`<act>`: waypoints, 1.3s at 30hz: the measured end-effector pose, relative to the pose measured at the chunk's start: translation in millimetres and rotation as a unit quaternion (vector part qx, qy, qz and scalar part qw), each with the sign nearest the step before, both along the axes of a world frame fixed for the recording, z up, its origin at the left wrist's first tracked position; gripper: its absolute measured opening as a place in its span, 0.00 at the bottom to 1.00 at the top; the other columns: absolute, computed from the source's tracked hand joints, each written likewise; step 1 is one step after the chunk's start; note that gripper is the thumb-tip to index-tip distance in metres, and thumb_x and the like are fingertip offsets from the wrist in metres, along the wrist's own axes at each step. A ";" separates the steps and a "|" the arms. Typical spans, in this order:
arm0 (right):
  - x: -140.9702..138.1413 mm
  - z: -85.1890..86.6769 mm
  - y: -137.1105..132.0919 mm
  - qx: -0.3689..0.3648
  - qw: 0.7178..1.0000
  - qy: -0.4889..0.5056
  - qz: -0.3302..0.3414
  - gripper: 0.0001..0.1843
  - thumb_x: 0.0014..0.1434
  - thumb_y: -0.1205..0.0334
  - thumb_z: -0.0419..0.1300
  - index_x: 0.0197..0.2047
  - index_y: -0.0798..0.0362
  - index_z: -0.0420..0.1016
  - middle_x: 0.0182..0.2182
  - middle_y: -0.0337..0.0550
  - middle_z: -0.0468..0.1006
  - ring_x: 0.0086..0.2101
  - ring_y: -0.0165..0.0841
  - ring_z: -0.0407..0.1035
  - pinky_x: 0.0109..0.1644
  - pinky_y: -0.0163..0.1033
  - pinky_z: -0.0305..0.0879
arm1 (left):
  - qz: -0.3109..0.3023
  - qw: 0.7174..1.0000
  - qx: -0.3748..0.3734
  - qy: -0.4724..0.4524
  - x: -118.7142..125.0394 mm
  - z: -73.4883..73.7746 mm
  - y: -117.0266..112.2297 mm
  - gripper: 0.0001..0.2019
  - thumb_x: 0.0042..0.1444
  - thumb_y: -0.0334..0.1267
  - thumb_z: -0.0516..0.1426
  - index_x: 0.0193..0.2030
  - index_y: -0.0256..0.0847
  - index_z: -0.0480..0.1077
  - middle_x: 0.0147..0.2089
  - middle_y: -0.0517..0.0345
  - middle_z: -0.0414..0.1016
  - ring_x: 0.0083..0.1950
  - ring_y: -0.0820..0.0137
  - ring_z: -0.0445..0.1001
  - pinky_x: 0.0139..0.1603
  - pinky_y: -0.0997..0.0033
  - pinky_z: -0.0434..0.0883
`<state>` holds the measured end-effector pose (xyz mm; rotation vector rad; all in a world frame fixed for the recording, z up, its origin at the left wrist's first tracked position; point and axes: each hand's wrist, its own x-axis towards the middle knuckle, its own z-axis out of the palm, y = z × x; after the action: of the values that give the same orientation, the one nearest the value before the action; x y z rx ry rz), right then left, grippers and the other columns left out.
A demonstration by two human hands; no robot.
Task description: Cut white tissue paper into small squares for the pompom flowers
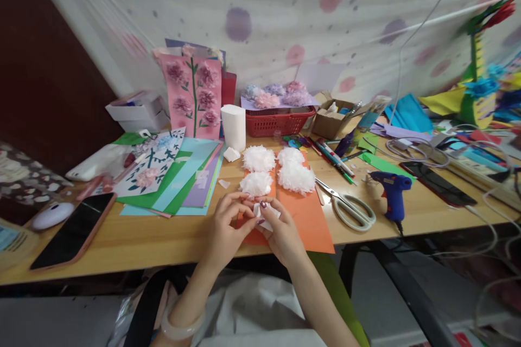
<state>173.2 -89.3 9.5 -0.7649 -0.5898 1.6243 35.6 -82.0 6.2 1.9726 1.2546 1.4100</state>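
Observation:
My left hand (229, 223) and my right hand (284, 232) meet at the table's front edge. Between their fingertips is a small folded piece of white tissue paper (266, 222), pinched by both. Just beyond lie several fluffy white paper flowers (296, 178) in two columns on an orange sheet of paper (311, 220). The nearest left flower (255, 183) almost touches my fingertips. Behind them stands a white tissue roll (234, 127), with a small stack of white paper squares (232, 154) at its foot.
Scissors (352, 211), a blue glue gun (389, 191) and a phone (437, 183) lie to the right. Coloured sheets (195, 184), another phone (75, 233) and a mouse (52, 216) are on the left. A red basket (279, 123) holding pastel flowers stands at the back.

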 end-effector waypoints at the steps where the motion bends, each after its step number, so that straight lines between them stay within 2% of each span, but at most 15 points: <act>1: -0.3 0.1 -0.2 0.001 1.000 -0.002 0.000 0.16 0.46 0.52 0.76 0.35 0.49 0.79 0.32 0.39 0.82 0.31 0.29 0.74 0.37 0.34 0.71 | 0.000 1.000 -0.004 -0.004 -0.9 -0.4 0.4 0.06 0.57 0.34 0.63 0.29 0.44 0.73 0.48 0.51 0.76 0.52 0.61 0.78 0.56 0.57 0.74; 7: -2.0 -0.8 -1.4 0.002 1.000 -0.013 -0.005 0.18 0.47 0.51 0.75 0.36 0.49 0.77 0.32 0.37 0.81 0.31 0.29 0.74 0.37 0.36 0.72 | -0.021 0.996 -0.069 -0.061 -5.5 2.7 -1.0 0.07 0.54 0.34 0.65 0.27 0.43 0.73 0.49 0.53 0.74 0.49 0.62 0.78 0.53 0.60 0.75; 12: -3.3 -3.2 -1.5 0.016 0.999 -0.027 -0.010 0.19 0.49 0.49 0.74 0.39 0.47 0.75 0.31 0.37 0.79 0.30 0.31 0.72 0.34 0.37 0.72 | -0.023 0.974 -0.142 -0.175 -7.9 3.4 0.5 0.09 0.47 0.36 0.69 0.24 0.43 0.73 0.47 0.53 0.76 0.53 0.60 0.75 0.57 0.61 0.71; 14: -4.2 -4.6 -0.9 0.031 0.999 -0.035 -0.009 0.19 0.49 0.48 0.74 0.38 0.47 0.75 0.34 0.38 0.77 0.31 0.31 0.71 0.33 0.36 0.71 | -0.015 0.964 -0.158 -0.214 -8.6 -0.1 2.7 0.12 0.48 0.41 0.70 0.24 0.42 0.72 0.43 0.54 0.77 0.49 0.62 0.77 0.52 0.64 0.73; 17: -5.2 -6.7 -0.2 0.057 0.997 -0.055 -0.009 0.19 0.51 0.44 0.71 0.38 0.48 0.75 0.36 0.38 0.74 0.31 0.28 0.68 0.31 0.33 0.67 | 0.005 0.945 -0.189 -0.267 -9.6 -5.1 3.9 0.14 0.50 0.47 0.69 0.28 0.41 0.71 0.31 0.60 0.75 0.34 0.70 0.76 0.38 0.72 0.74; 19: -4.9 -7.1 -1.3 0.070 0.995 -0.072 -0.003 0.20 0.54 0.42 0.69 0.40 0.48 0.75 0.32 0.35 0.71 0.26 0.25 0.62 0.26 0.30 0.61 | 0.013 0.930 -0.213 -0.300 -9.6 -4.6 1.8 0.16 0.49 0.48 0.69 0.30 0.41 0.70 0.26 0.66 0.72 0.27 0.75 0.73 0.31 0.77 0.71; 22: -3.3 -5.6 -5.5 0.096 0.988 -0.117 0.027 0.18 0.57 0.46 0.68 0.43 0.49 0.74 0.27 0.32 0.67 0.23 0.24 0.56 0.26 0.31 0.56 | 0.004 0.905 -0.257 -0.338 -8.0 3.2 -4.3 0.20 0.45 0.49 0.72 0.28 0.40 0.68 0.24 0.68 0.72 0.22 0.79 0.70 0.25 0.80 0.70; 26: -0.1 -3.3 -10.2 0.161 0.952 -0.250 0.080 0.16 0.59 0.49 0.68 0.37 0.52 0.71 0.28 0.34 0.70 0.29 0.28 0.62 0.34 0.33 0.59 | -0.021 0.868 -0.324 -0.376 -5.0 15.6 -8.7 0.25 0.35 0.51 0.75 0.26 0.39 0.67 0.22 0.66 0.73 0.19 0.78 0.69 0.17 0.82 0.68; 32: 3.1 -3.4 -8.8 0.160 0.944 -0.270 0.100 0.19 0.64 0.45 0.60 0.33 0.53 0.70 0.22 0.32 0.66 0.23 0.25 0.55 0.28 0.32 0.53 | -0.044 0.833 -0.369 -0.410 -5.3 17.6 -4.7 0.27 0.30 0.51 0.76 0.30 0.37 0.71 0.23 0.65 0.76 0.18 0.80 0.71 0.20 0.82 0.72; 36: 2.5 -2.6 -9.7 0.153 0.945 -0.272 0.098 0.18 0.65 0.47 0.59 0.32 0.53 0.72 0.23 0.34 0.69 0.22 0.24 0.55 0.26 0.32 0.52 | -0.045 0.831 -0.359 -0.422 -6.9 16.1 -6.6 0.25 0.38 0.55 0.73 0.30 0.36 0.73 0.22 0.65 0.74 0.20 0.80 0.71 0.21 0.83 0.72; 39: 1.5 -2.5 -10.9 0.146 0.947 -0.272 0.093 0.17 0.65 0.48 0.59 0.33 0.53 0.72 0.23 0.35 0.71 0.22 0.24 0.56 0.26 0.31 0.53 | -0.042 0.841 -0.346 -0.414 -8.7 15.2 -12.7 0.22 0.40 0.54 0.73 0.29 0.35 0.76 0.24 0.62 0.76 0.23 0.78 0.73 0.21 0.82 0.73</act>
<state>174.7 -100.3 7.0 -0.9593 -1.3012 1.4402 27.0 -94.7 21.4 0.7657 1.0069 1.2725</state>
